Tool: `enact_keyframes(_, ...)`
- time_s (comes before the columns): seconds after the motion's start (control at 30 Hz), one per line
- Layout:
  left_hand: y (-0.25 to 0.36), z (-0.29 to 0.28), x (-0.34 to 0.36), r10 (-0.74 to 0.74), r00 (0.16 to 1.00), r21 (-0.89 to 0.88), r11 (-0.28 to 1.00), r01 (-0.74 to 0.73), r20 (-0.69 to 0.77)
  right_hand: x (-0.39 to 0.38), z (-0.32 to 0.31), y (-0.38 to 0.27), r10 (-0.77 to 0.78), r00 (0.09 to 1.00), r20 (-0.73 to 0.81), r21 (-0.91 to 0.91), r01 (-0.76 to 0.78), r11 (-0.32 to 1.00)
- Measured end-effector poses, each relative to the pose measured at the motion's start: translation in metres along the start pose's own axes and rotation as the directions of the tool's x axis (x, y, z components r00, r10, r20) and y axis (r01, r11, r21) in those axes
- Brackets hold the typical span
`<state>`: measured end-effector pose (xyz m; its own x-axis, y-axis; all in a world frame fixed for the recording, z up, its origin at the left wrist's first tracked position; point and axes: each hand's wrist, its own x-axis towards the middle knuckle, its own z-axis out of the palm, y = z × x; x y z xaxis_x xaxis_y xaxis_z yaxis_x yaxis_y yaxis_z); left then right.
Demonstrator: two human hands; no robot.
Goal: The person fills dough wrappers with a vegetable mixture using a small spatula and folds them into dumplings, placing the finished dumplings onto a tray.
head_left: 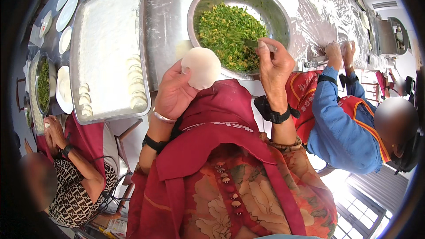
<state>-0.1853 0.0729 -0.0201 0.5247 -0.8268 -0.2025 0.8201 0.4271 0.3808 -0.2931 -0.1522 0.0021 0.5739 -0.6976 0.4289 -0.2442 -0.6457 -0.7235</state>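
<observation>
My left hand (pixel 173 90) pinches a round, flat dumpling wrapper (pixel 204 66) by its edge, holding it up beside the near left rim of a large steel bowl (pixel 193 22). Chopped green filling with yellow bits (pixel 228 28) covers much of the bowl's bottom. Over the bowl's near right side, my right hand (pixel 275 64) is closed on a thin, flat metal utensil (pixel 252 43). The utensil's tip reaches the filling, and its exact shape is hard to make out.
Left of the bowl lies a floured metal tray (pixel 108 31) with folded dumplings (pixel 136 82) in rows. White plates (pixel 66 14) stand beyond it. Co-workers sit on both sides; one co-worker's hands (pixel 340 55) work on the floury steel table (pixel 310 22) at right.
</observation>
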Motion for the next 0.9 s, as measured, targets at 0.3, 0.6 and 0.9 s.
enact_keyframes(0.3,-0.01,-0.005,0.013,-0.115,0.993,-0.037,0.993,0.115,0.003,0.077,0.012,-0.022,-0.312,0.923,0.226,0.067,0.305,0.95)
enact_keyframes(0.6,-0.018,-0.013,0.018,-0.073,0.997,-0.043,0.996,0.073,-0.01,0.031,0.009,-0.004,-0.48,0.707,0.519,0.112,0.501,0.858)
enact_keyframes(0.9,-0.02,-0.013,0.017,-0.073,0.996,-0.069,0.995,0.07,-0.043,0.017,-0.004,0.003,-0.191,0.964,0.184,0.076,0.18,0.981)
